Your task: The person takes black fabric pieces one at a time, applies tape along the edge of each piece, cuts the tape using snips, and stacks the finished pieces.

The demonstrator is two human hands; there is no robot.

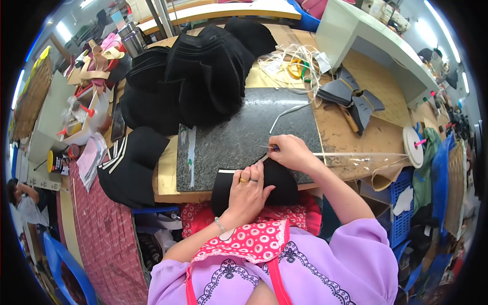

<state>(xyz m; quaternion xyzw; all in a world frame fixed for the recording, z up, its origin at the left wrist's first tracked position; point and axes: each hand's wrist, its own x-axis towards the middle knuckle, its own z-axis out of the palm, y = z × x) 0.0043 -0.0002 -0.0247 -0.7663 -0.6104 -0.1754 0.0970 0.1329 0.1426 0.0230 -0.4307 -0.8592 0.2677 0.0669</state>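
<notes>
My left hand (248,190) lies with its fingers together and stretched out on a black fabric piece (280,185) at the front edge of the dark stone slab (229,147). A white strip (226,171) runs along the top edge of that piece. Just beyond its fingertips, my right hand (288,151) is closed around a small cutting tool (275,148), whose thin metal tip points left. A narrow white tape (279,118) curves over the slab from the upper right down to my right hand. The tool's handle is mostly hidden by the fingers.
Black fabric pieces (203,71) are heaped behind the slab. More black pieces with white strips (133,165) lie at the left. Tangled white cord (290,63), grey shaped pieces (338,91) and a wooden-handled tool (349,120) are behind right. A white reel (412,147) stands far right.
</notes>
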